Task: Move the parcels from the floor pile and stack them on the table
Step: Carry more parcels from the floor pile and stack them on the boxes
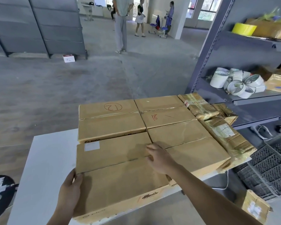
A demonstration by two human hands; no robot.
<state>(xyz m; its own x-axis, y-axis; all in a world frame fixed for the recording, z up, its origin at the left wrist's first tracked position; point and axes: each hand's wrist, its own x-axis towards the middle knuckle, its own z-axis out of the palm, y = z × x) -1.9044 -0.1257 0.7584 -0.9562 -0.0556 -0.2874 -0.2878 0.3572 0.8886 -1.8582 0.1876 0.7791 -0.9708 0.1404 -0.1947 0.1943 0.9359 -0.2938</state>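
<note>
Several brown cardboard parcels lie flat side by side on the white table (44, 161). The nearest parcel (113, 181) sits at the front left of the group. My left hand (70, 190) grips its near left edge, thumb on top. My right hand (159, 158) rests on its far right top corner, fingers curled over the seam beside the neighbouring parcel (193, 148). Behind them lie a parcel marked 21 (110, 120) and one marked 18 (165, 116). Tape-wrapped parcels (221, 127) lie along the right side.
A grey metal shelf rack (243, 98) stands to the right, holding white rolls (237, 82) and yellow tape. Dark plastic crates (272, 166) and a small parcel (255, 207) are on the floor at the right. Three people stand far back on the concrete floor.
</note>
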